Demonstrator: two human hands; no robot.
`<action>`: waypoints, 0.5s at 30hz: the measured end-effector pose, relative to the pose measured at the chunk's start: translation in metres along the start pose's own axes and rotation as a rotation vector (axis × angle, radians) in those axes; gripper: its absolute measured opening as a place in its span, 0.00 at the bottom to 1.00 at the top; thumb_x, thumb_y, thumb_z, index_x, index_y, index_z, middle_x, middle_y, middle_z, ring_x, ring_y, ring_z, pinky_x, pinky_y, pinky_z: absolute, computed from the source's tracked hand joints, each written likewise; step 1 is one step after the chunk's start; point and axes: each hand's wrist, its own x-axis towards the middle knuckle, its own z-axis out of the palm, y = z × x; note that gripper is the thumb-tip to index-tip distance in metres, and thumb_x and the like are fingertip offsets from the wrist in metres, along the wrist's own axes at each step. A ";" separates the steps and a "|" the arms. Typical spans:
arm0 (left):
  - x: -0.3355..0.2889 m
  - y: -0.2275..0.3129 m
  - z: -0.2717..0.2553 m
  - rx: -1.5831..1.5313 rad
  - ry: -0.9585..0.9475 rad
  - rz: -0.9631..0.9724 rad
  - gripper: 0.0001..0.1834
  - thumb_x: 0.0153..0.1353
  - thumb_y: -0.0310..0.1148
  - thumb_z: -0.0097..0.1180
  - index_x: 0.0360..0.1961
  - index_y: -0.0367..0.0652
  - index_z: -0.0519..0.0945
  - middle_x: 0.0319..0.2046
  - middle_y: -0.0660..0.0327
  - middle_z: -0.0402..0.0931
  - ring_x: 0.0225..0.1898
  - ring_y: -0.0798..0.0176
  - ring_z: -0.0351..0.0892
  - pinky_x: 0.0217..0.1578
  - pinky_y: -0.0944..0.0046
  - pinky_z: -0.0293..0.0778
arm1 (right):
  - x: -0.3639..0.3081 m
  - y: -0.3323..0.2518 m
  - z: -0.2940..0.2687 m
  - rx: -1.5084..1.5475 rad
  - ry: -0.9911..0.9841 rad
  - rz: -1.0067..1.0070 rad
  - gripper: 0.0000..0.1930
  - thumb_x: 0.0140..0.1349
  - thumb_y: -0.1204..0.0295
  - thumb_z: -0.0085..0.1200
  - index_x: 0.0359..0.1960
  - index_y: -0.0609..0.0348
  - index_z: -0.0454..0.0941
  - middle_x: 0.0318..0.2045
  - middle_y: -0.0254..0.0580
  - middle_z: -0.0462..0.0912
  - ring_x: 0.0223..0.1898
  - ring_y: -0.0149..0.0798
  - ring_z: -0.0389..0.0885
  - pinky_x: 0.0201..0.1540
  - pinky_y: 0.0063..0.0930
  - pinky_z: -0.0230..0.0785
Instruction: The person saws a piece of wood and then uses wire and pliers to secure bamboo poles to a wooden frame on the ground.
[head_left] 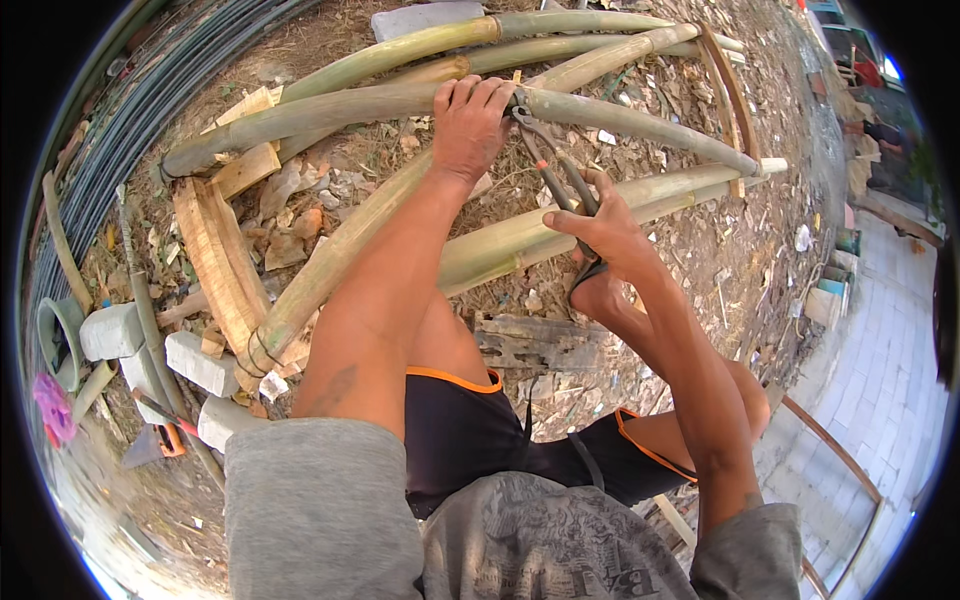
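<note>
My left hand is closed over a long bamboo pole, with the fingers curled across its far side. My right hand grips the dark handles of a pair of pincers, which have small red bands. Their jaws sit against the pole right beside my left fingers, where a diagonal bamboo pole meets it; what lies between the jaws is too small to tell. A thicker bamboo pole passes beneath my right hand. Dark wire binds the diagonal pole's near end.
More bamboo poles lie beyond, joined at right by a curved brown strip. At left are wooden boards, grey blocks, a handsaw, a purple bundle and dark rods. Pale paving runs along the right.
</note>
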 end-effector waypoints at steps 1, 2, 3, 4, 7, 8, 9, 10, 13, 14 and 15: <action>0.000 -0.001 -0.001 0.010 0.003 -0.003 0.29 0.56 0.37 0.74 0.60 0.53 0.81 0.57 0.67 0.80 0.64 0.57 0.73 0.69 0.48 0.58 | 0.001 -0.005 -0.002 -0.254 0.120 -0.060 0.43 0.55 0.51 0.76 0.64 0.66 0.72 0.28 0.41 0.81 0.25 0.38 0.83 0.27 0.33 0.75; 0.001 -0.001 -0.001 0.021 0.006 -0.005 0.30 0.56 0.38 0.74 0.60 0.53 0.81 0.57 0.67 0.80 0.64 0.57 0.73 0.69 0.48 0.58 | 0.001 -0.010 -0.004 -0.510 0.240 -0.119 0.42 0.54 0.53 0.75 0.63 0.68 0.72 0.30 0.46 0.83 0.28 0.45 0.86 0.33 0.41 0.79; 0.001 0.000 -0.001 0.014 0.006 -0.004 0.30 0.55 0.38 0.75 0.60 0.53 0.81 0.57 0.67 0.80 0.64 0.57 0.73 0.69 0.48 0.58 | -0.001 -0.015 -0.006 -0.809 0.275 -0.213 0.38 0.55 0.56 0.72 0.60 0.70 0.72 0.34 0.54 0.85 0.34 0.60 0.87 0.42 0.52 0.77; 0.002 0.002 0.000 0.011 0.008 -0.005 0.30 0.55 0.38 0.75 0.60 0.53 0.81 0.57 0.67 0.80 0.64 0.57 0.73 0.69 0.48 0.58 | -0.001 -0.011 -0.008 -0.812 0.277 -0.212 0.38 0.55 0.56 0.72 0.60 0.70 0.72 0.34 0.54 0.85 0.34 0.60 0.87 0.42 0.52 0.77; 0.003 0.004 0.001 -0.017 0.018 -0.011 0.31 0.54 0.37 0.75 0.61 0.55 0.81 0.56 0.70 0.80 0.62 0.59 0.74 0.67 0.50 0.58 | -0.001 -0.004 -0.008 -1.319 0.630 -0.634 0.30 0.62 0.56 0.67 0.57 0.68 0.74 0.34 0.55 0.85 0.34 0.63 0.87 0.37 0.51 0.77; 0.003 0.003 0.001 -0.006 0.021 -0.007 0.31 0.54 0.37 0.75 0.61 0.55 0.81 0.56 0.70 0.80 0.62 0.59 0.74 0.67 0.50 0.58 | 0.000 -0.007 -0.004 -1.292 0.550 -0.503 0.27 0.66 0.55 0.64 0.56 0.67 0.75 0.33 0.52 0.85 0.32 0.58 0.86 0.35 0.47 0.76; 0.002 0.002 0.000 0.006 0.024 -0.004 0.31 0.54 0.38 0.76 0.61 0.55 0.81 0.56 0.70 0.80 0.62 0.59 0.74 0.67 0.50 0.58 | 0.000 -0.009 -0.001 -1.261 0.470 -0.373 0.25 0.70 0.54 0.61 0.55 0.65 0.75 0.32 0.48 0.84 0.30 0.53 0.85 0.32 0.43 0.76; -0.001 0.000 0.000 0.008 0.022 -0.008 0.31 0.54 0.38 0.76 0.61 0.55 0.81 0.56 0.70 0.80 0.62 0.59 0.74 0.67 0.50 0.58 | 0.000 -0.018 0.001 -1.261 0.465 -0.375 0.25 0.70 0.54 0.61 0.55 0.65 0.75 0.32 0.48 0.84 0.30 0.53 0.85 0.32 0.43 0.76; -0.001 -0.001 -0.001 0.022 0.008 -0.002 0.31 0.54 0.38 0.75 0.61 0.55 0.81 0.56 0.70 0.80 0.62 0.59 0.74 0.67 0.50 0.58 | 0.004 -0.033 -0.004 -0.452 0.069 0.298 0.24 0.74 0.50 0.58 0.54 0.62 0.77 0.34 0.41 0.84 0.26 0.38 0.80 0.31 0.32 0.76; 0.001 0.003 0.002 0.008 0.016 0.004 0.32 0.54 0.38 0.75 0.62 0.55 0.80 0.56 0.70 0.80 0.62 0.59 0.74 0.67 0.50 0.58 | 0.007 -0.017 -0.020 -0.155 -0.034 0.316 0.23 0.76 0.49 0.56 0.53 0.59 0.78 0.35 0.38 0.84 0.27 0.32 0.79 0.29 0.27 0.73; 0.003 0.005 0.005 0.001 0.024 0.009 0.32 0.54 0.38 0.75 0.62 0.55 0.80 0.56 0.70 0.80 0.63 0.59 0.74 0.67 0.50 0.58 | 0.011 -0.008 -0.029 0.143 -0.142 0.324 0.23 0.77 0.48 0.54 0.52 0.56 0.79 0.36 0.36 0.85 0.27 0.26 0.77 0.28 0.23 0.71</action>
